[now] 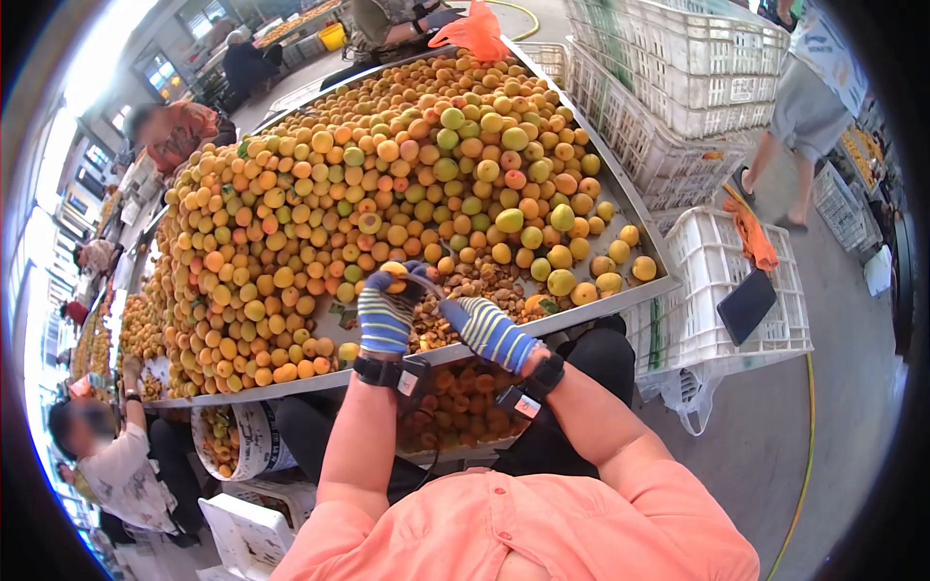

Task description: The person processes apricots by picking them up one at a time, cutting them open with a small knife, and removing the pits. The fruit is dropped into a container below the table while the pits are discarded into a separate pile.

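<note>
My left hand (385, 315), in a striped knit glove with dark fingers, is closed around an apricot (393, 275) above the table's near edge. My right hand (489, 331), gloved alike, grips a thin curved tool (426, 283) whose far end reaches to the apricot; its exact kind I cannot tell. Just beyond both hands lies a patch of brown pits and scraps (484, 283). A large heap of yellow-orange and greenish apricots (320, 208) covers much of the metal-rimmed table (620, 300). Opened apricots (465, 402) fill a container below the rim, between my knees.
White plastic crates (678, 107) are stacked to the right. A nearer crate (702, 252) carries an orange glove (751, 235) and a dark tablet-like object (746, 306). A white bucket (237, 441) with fruit stands left. Several people sit around the tables; one person (814, 97) stands at right.
</note>
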`<action>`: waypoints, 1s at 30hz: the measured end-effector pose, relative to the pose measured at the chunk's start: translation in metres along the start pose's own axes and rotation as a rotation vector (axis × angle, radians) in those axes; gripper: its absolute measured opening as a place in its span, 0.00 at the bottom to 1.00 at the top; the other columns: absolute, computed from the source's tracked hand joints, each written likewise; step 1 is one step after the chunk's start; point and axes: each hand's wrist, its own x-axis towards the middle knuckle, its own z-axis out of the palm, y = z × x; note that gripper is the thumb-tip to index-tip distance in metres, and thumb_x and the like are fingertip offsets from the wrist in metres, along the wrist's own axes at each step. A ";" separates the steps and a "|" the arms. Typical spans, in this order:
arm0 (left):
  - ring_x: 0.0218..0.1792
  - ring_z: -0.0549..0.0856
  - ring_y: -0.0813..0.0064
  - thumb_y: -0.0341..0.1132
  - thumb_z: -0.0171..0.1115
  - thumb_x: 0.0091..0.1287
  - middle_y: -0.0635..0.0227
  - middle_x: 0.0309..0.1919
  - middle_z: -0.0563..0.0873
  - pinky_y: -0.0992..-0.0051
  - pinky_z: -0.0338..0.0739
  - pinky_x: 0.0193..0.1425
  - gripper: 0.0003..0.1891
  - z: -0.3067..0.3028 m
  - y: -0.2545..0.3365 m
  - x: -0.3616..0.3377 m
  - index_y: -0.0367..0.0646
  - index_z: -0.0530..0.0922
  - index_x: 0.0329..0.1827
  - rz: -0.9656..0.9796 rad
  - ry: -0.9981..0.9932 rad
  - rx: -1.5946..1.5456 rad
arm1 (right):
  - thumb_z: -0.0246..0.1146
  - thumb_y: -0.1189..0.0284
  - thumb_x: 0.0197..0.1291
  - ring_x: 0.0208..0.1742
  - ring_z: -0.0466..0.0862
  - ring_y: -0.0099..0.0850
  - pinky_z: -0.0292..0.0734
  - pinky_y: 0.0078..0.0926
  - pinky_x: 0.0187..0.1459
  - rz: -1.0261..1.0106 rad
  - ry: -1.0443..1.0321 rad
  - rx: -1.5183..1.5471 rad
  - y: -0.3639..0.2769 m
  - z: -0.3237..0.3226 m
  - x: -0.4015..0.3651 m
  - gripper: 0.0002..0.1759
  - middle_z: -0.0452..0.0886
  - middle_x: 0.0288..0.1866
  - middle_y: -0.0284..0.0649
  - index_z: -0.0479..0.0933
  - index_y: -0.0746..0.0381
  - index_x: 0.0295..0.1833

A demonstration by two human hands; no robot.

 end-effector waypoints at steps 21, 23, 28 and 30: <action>0.58 0.77 0.59 0.29 0.47 0.59 0.53 0.53 0.79 0.61 0.71 0.66 0.21 0.032 -0.043 -0.024 0.32 0.72 0.56 0.047 -0.131 -0.016 | 0.63 0.62 0.59 0.35 0.82 0.50 0.77 0.42 0.35 0.079 0.337 -0.157 -0.003 -0.006 0.014 0.17 0.81 0.30 0.53 0.74 0.67 0.39; 0.57 0.77 0.60 0.31 0.47 0.60 0.54 0.52 0.79 0.62 0.71 0.65 0.21 0.018 -0.047 -0.017 0.33 0.73 0.56 0.043 -0.129 -0.028 | 0.62 0.62 0.58 0.34 0.82 0.51 0.76 0.44 0.35 0.125 0.306 -0.148 -0.008 -0.005 0.011 0.16 0.80 0.29 0.54 0.73 0.66 0.40; 0.39 0.81 0.67 0.37 0.48 0.64 0.62 0.36 0.81 0.66 0.80 0.45 0.12 0.004 -0.051 -0.014 0.40 0.76 0.42 -0.003 -0.136 -0.099 | 0.64 0.60 0.60 0.24 0.80 0.26 0.74 0.28 0.27 0.027 0.476 0.445 -0.012 -0.010 0.019 0.18 0.80 0.23 0.40 0.76 0.66 0.37; 0.26 0.79 0.70 0.49 0.50 0.69 0.66 0.27 0.79 0.71 0.78 0.29 0.17 0.030 -0.051 -0.025 0.42 0.75 0.36 0.001 0.077 0.125 | 0.62 0.60 0.64 0.19 0.74 0.15 0.66 0.15 0.20 0.201 0.481 0.678 -0.022 -0.027 0.023 0.16 0.74 0.19 0.29 0.77 0.63 0.35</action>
